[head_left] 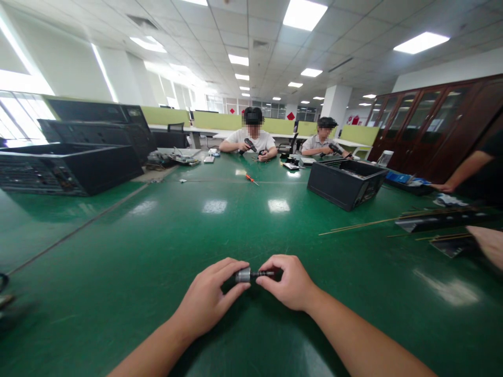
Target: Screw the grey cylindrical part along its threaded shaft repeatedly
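My left hand (208, 293) pinches a short silver metal cylinder (243, 275) between thumb and fingers. A thin, dark, ridged shaft (264, 273) sticks out of the cylinder's right end, in line with it. Around the far part of that shaft my right hand (288, 283) is closed, thumb below and fingers above. The shaft's far end is hidden in the right hand, and I cannot tell whether the two parts are joined. Both hands are just above the green tabletop (188, 235) at its near side.
An orange screwdriver (250, 179) lies mid-table. Black computer cases stand right (341, 183) and left (106, 167). Thin brass-coloured rods (365, 225) and dark metal pieces (432, 219) lie at right. Two people (251, 139) sit opposite; another person's arm (467, 170) reaches in at right.
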Tool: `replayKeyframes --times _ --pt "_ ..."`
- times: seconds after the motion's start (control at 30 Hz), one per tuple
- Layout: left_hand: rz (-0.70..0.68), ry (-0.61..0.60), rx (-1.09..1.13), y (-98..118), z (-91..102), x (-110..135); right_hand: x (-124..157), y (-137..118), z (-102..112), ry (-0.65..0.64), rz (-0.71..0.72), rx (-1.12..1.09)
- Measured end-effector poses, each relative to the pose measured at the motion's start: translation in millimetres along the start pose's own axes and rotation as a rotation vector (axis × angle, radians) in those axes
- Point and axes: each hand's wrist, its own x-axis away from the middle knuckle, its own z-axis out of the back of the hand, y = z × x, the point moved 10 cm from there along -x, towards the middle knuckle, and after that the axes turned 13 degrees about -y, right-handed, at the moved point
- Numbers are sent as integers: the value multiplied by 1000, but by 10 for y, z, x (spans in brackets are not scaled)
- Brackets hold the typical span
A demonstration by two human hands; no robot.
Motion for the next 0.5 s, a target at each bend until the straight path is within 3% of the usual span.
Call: replayKeyframes --times 0.5 --pt "-10 6 -4 -44 -13 6 0 -3 0 -8 -6 11"
